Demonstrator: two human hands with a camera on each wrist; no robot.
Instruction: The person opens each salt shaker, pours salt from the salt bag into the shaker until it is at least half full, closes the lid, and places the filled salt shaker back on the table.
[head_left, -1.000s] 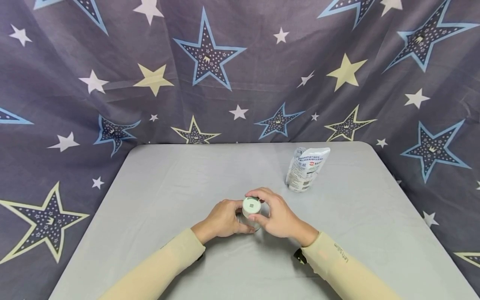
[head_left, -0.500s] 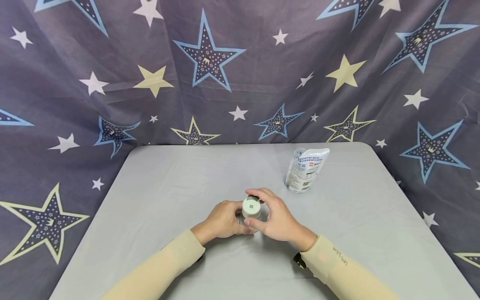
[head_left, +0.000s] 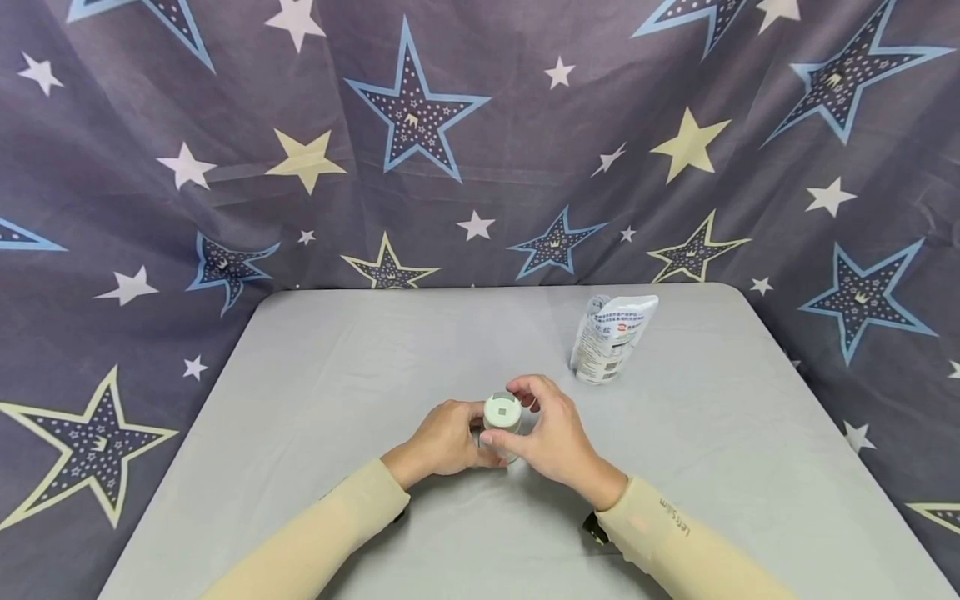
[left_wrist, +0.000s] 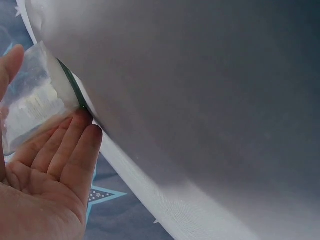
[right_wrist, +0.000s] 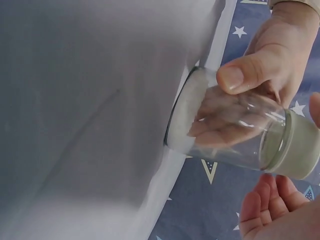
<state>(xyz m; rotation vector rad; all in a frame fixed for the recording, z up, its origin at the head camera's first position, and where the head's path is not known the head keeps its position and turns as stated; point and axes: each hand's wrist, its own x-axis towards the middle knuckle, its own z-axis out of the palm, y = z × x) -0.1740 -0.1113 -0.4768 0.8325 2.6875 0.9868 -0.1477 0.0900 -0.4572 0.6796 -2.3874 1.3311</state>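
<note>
A clear glass jar with white grains at its base stands upright near the table's middle. Its pale green lid is on, with a small square mark on top. My left hand grips the jar's body from the left, thumb on the near side. In the left wrist view the jar lies between thumb and fingers. From the right, my right hand curls around the lid, thumb at its front edge and fingers at its far right side. The right wrist view shows those fingers close beside the lid.
A white printed pouch stands farther back on the right. The grey table has a dark star-patterned cloth hanging behind it and at both sides.
My right hand has turned about the lid: its thumb moved left along the front, its fingers slid right along the back. The left hand and jar stayed in place.
</note>
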